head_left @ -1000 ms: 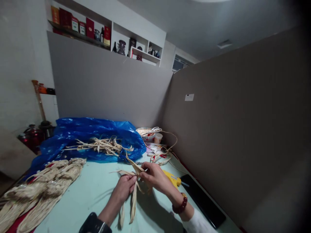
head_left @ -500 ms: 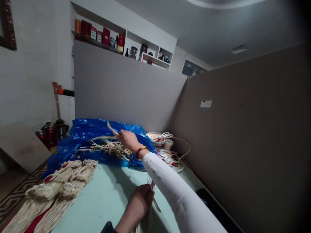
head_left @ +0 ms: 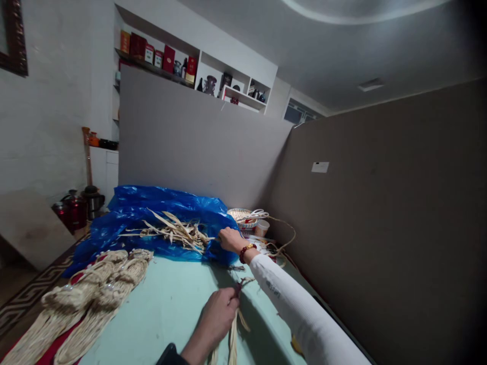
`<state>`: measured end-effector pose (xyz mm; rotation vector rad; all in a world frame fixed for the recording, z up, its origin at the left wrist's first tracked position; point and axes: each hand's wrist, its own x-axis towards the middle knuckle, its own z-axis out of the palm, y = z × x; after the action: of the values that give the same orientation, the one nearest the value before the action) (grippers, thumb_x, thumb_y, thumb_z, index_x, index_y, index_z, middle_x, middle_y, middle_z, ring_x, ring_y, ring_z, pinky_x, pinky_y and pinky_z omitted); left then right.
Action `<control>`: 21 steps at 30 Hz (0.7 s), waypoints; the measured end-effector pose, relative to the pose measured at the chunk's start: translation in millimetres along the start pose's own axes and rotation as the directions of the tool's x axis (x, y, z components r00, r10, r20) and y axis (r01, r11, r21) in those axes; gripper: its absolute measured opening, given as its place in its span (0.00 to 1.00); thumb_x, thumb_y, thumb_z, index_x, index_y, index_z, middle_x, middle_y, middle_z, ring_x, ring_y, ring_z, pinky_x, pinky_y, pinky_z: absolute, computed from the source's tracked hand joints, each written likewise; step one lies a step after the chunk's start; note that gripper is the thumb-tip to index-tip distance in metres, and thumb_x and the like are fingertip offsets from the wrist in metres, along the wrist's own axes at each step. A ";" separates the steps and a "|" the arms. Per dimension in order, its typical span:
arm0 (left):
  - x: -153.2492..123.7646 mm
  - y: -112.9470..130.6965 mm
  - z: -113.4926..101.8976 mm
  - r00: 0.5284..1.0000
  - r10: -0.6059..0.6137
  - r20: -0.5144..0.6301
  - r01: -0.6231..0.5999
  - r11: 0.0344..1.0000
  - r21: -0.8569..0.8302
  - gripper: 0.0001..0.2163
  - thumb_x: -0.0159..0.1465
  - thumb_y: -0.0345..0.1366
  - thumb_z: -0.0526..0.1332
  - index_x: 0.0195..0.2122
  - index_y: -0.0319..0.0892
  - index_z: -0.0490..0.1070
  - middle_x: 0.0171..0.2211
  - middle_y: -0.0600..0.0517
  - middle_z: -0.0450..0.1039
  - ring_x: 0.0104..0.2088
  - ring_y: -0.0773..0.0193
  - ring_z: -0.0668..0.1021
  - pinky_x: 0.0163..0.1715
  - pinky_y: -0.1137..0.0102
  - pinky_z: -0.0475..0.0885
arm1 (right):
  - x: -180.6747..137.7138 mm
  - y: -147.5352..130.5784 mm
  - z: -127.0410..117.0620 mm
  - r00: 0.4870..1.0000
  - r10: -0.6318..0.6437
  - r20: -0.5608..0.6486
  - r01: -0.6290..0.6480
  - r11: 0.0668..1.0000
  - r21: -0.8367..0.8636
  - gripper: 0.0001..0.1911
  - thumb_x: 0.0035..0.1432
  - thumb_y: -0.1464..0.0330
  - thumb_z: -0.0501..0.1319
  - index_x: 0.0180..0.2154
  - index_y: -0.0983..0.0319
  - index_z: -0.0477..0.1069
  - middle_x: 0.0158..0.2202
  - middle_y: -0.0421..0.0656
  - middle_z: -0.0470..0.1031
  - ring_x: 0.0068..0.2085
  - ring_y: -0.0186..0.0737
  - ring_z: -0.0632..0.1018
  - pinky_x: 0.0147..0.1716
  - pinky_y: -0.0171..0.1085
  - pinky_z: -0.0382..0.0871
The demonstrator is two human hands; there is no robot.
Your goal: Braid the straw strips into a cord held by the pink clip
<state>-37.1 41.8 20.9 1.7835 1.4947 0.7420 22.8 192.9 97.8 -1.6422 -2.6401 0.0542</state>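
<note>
In the head view, the left hand [head_left: 220,308] grips pale strips [head_left: 233,340] hanging low at the desk's [head_left: 171,299] near side; the right hand [head_left: 230,239] extends forward, fingers curled, beside the blue bag [head_left: 152,195], its hold unclear. Desk surface spreads leftward to braided bundles [head_left: 110,291]; grey partitions [head_left: 190,137] bound the far and right edges.

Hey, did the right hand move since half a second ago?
Yes. The right hand moved rightward, from over the pale strips on the blue bag toward the bag's right edge, closer to the basket.
</note>
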 end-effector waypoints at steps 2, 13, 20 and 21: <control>0.4 -0.9 1.0 0.999 0.030 -0.021 -0.031 0.999 -0.010 0.11 0.60 0.34 0.49 0.24 0.43 0.68 0.28 0.50 0.75 0.33 0.59 0.74 0.33 0.70 0.61 | -6.9 11.5 -0.7 0.999 0.024 -0.032 -0.021 0.996 0.082 0.17 0.64 0.64 0.59 0.52 0.63 0.67 0.51 0.48 0.70 0.47 0.44 0.75 0.45 0.47 0.72; 3.2 -6.3 3.7 0.996 0.077 -0.033 -0.080 0.994 -0.068 0.10 0.59 0.38 0.48 0.21 0.46 0.58 0.24 0.53 0.68 0.30 0.60 0.72 0.30 0.70 0.59 | -74.3 27.5 -11.1 0.990 -0.106 -0.089 0.137 0.669 0.730 0.19 0.65 0.68 0.44 0.39 0.66 0.72 0.25 0.42 0.73 0.22 0.30 0.63 0.21 0.30 0.56; 2.4 -6.0 1.7 0.995 0.098 -0.007 -0.098 0.990 -0.097 0.12 0.59 0.38 0.48 0.25 0.43 0.68 0.30 0.47 0.76 0.34 0.57 0.75 0.33 0.68 0.63 | -92.3 21.6 -6.4 0.979 -0.179 -0.096 0.170 0.461 0.871 0.15 0.60 0.63 0.52 0.31 0.65 0.72 0.24 0.40 0.69 0.23 0.30 0.60 0.22 0.30 0.54; 2.5 -6.1 1.8 0.995 0.097 -0.005 -0.097 0.990 -0.101 0.12 0.59 0.38 0.49 0.26 0.42 0.69 0.30 0.47 0.77 0.35 0.56 0.76 0.33 0.68 0.64 | -91.0 22.2 -6.7 0.978 -0.184 -0.095 0.170 0.455 0.874 0.15 0.59 0.61 0.55 0.30 0.66 0.73 0.23 0.39 0.67 0.22 0.29 0.59 0.21 0.30 0.53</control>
<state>-38.8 44.6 14.9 1.7893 1.3532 0.8516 83.2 121.1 102.7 -0.9491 -2.0649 1.2088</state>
